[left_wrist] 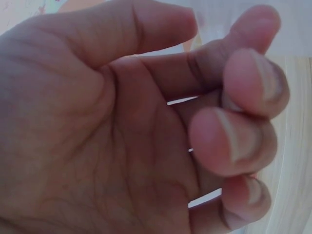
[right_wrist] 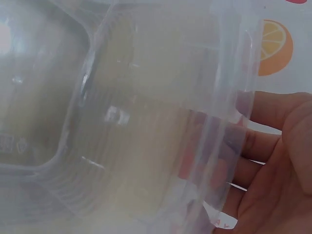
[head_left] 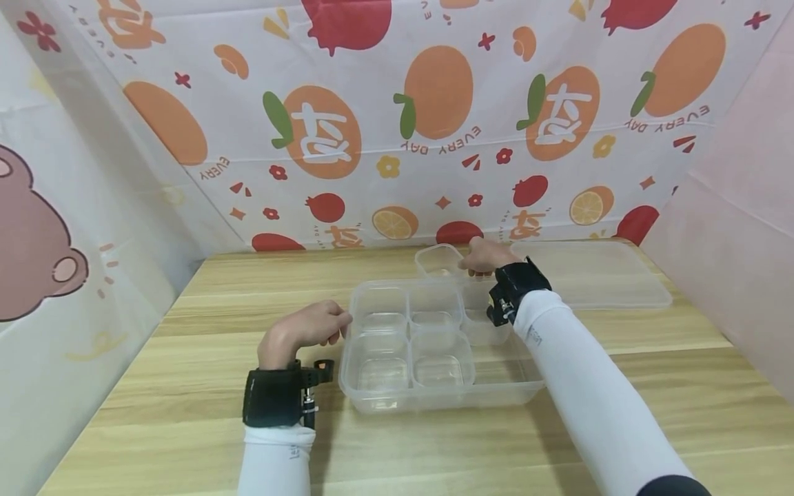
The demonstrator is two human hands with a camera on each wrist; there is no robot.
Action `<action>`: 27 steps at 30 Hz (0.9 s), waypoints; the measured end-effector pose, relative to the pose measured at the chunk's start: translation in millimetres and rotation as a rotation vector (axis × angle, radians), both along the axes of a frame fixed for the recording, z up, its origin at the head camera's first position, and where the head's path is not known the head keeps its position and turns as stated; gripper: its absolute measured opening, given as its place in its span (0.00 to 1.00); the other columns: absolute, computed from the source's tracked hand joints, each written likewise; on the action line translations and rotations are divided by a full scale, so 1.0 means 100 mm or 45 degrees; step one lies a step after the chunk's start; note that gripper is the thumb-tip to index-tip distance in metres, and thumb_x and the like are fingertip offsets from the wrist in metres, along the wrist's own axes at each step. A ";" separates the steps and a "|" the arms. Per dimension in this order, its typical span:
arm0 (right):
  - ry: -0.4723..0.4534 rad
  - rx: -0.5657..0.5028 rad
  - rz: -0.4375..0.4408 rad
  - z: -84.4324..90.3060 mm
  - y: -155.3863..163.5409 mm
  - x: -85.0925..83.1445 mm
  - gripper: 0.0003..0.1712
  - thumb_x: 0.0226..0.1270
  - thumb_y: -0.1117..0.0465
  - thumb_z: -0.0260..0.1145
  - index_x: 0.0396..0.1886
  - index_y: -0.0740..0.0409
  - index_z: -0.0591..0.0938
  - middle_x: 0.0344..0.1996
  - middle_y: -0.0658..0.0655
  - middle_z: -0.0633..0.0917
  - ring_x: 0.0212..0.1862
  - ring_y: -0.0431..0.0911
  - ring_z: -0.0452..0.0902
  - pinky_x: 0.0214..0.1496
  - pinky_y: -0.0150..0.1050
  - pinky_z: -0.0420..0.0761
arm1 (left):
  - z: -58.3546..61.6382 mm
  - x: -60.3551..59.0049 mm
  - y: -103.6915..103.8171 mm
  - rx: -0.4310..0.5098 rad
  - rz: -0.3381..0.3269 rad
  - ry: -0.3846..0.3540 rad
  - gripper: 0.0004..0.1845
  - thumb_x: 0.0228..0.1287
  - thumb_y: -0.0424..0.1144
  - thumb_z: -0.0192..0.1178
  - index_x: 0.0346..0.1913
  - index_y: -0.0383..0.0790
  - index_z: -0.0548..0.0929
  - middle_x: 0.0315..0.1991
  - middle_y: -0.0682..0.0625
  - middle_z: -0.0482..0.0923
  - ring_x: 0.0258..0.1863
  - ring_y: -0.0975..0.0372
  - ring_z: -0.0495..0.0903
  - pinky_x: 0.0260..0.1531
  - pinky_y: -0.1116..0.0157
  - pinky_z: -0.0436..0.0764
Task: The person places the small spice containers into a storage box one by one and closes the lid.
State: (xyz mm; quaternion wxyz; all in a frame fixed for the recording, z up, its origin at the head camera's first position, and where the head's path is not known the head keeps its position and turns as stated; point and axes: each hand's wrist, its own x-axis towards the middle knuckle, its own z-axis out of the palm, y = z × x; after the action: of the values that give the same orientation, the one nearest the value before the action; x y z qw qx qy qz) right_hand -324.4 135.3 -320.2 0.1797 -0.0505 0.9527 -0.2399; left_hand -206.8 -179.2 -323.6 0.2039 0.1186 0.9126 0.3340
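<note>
A large clear plastic box stands mid-table with several small clear boxes inside, one of them a small box near the front. Behind its far wall is another small clear box. My right hand pinches that box's right rim; in the right wrist view, the right hand shows partly through clear plastic walls. Beside the large box's left rim is my left hand, its fingertips at the rim. The left wrist view has the left hand with fingers loosely curled and thumb and forefinger apart.
A flat translucent lid lies on the wooden table at the back right. Behind the table hangs a fruit-print cloth. The large box's front right part shows a bare floor.
</note>
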 end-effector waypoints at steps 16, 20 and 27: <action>0.035 -0.060 0.014 -0.06 0.02 -0.04 0.11 0.70 0.66 0.57 0.26 0.63 0.78 0.19 0.53 0.73 0.26 0.49 0.72 0.30 0.35 0.68 | 0.01 0.03 -0.02 0.001 0.035 -0.004 0.16 0.72 0.37 0.47 0.30 0.36 0.82 0.18 0.51 0.66 0.19 0.60 0.63 0.27 0.62 0.61; 0.041 -0.053 -0.002 -0.07 0.05 -0.03 0.10 0.70 0.66 0.57 0.28 0.65 0.79 0.19 0.54 0.74 0.27 0.50 0.74 0.30 0.34 0.69 | -0.01 0.02 0.00 0.001 0.041 -0.008 0.16 0.72 0.37 0.47 0.30 0.37 0.82 0.18 0.51 0.66 0.20 0.60 0.63 0.27 0.62 0.62; 0.088 -0.052 0.025 -0.01 0.01 0.01 0.10 0.70 0.67 0.58 0.28 0.65 0.79 0.19 0.54 0.75 0.24 0.48 0.72 0.28 0.33 0.69 | -0.01 0.04 -0.01 -0.011 0.041 0.007 0.16 0.73 0.37 0.47 0.30 0.37 0.82 0.17 0.51 0.65 0.19 0.60 0.63 0.27 0.62 0.62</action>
State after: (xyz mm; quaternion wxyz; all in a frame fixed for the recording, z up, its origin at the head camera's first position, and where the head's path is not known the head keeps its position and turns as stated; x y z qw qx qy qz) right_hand -323.0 136.1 -321.4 0.1481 -0.0718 0.9527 -0.2555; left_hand -203.0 -180.4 -324.3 0.1965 0.1037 0.9164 0.3330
